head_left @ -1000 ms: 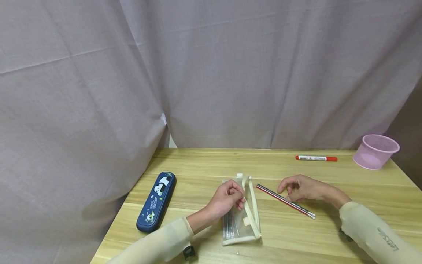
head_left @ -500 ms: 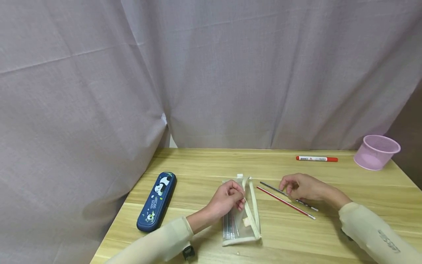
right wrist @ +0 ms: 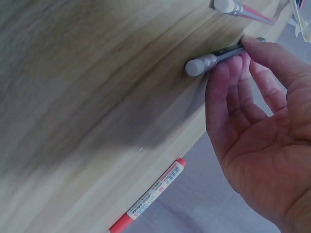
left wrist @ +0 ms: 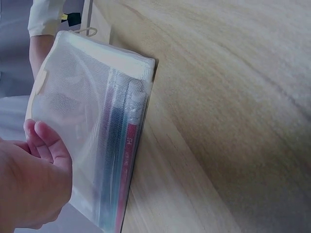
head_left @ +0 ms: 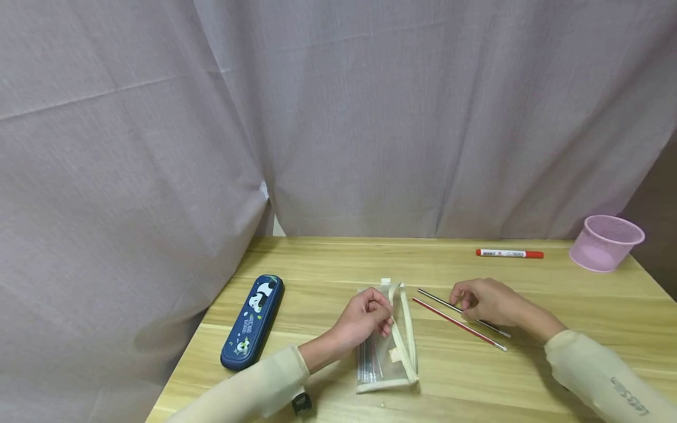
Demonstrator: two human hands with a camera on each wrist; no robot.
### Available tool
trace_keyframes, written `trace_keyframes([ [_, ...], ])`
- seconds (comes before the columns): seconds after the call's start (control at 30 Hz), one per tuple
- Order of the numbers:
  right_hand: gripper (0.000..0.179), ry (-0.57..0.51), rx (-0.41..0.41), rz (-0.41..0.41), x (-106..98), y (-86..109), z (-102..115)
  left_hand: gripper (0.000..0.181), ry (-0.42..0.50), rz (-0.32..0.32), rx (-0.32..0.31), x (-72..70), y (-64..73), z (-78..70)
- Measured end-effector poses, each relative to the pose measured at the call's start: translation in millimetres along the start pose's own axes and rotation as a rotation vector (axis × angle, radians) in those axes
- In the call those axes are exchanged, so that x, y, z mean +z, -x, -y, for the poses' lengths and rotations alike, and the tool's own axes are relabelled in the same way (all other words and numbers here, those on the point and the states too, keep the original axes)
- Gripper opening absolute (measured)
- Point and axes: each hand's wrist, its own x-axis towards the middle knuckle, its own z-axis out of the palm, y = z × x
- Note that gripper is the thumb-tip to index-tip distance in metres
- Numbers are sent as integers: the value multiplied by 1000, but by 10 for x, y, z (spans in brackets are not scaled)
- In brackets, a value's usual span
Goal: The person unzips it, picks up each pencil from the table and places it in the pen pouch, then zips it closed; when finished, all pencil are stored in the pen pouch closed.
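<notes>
My left hand point(head_left: 362, 317) pinches the zip edge of a clear mesh pencil pouch point(head_left: 394, 371), whose mouth stands open toward the right. Inside it, the left wrist view shows several pencils along the bottom, among them a red pencil point(left wrist: 128, 150). To the right, my right hand point(head_left: 489, 302) pinches a dark pencil point(head_left: 438, 299) between thumb and fingers near its middle. Its white eraser end point(right wrist: 196, 67) points toward the right wrist camera. Beside it, a red-striped pencil point(head_left: 459, 324) lies on the table, apart from the dark one.
A navy panda pencil case point(head_left: 251, 323) lies at the left of the wooden table point(head_left: 328, 258). Toward the back right are a red marker point(head_left: 509, 254) and a pink mesh pen holder point(head_left: 603, 247). Behind the table hangs a grey curtain point(head_left: 349, 129).
The dark pencil lay against the red-striped one; my right hand has taken hold of it and drawn it away to the back right. My left hand and the pouch stay put.
</notes>
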Motion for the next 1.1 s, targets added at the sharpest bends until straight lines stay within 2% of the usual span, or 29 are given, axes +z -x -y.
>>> trace_keyframes([
  [0.13, 32, 51, -32, -26, 14, -8, 16, 5, -6, 1, 3, -3, 4, -9],
  [0.3, 36, 134, -87, -145, -10, -10, 74, 5, -11, 7, 3, 3, 2, -1],
  [0.43, 40, 69, -130, -263, -25, 0, 240, 5, -11, 7, 6, 9, 1, 3],
  [0.6, 44, -107, -189, -353, 11, 10, 494, 6, -11, 11, 10, 6, -4, 4],
  [0.8, 38, -332, -183, -402, 74, 36, 735, 5, -8, 15, 18, 19, -21, 11],
  [0.87, 39, -478, -183, -406, 106, 33, 788, 5, -7, 15, 19, 17, -22, 14],
  [1.03, 56, -941, -155, -366, 242, 45, 890, 6, -6, 13, 16, 18, -12, 12],
  [1.1, 57, -1046, -104, -355, 323, 65, 937, 7, -9, 11, 13, 17, -8, 14],
])
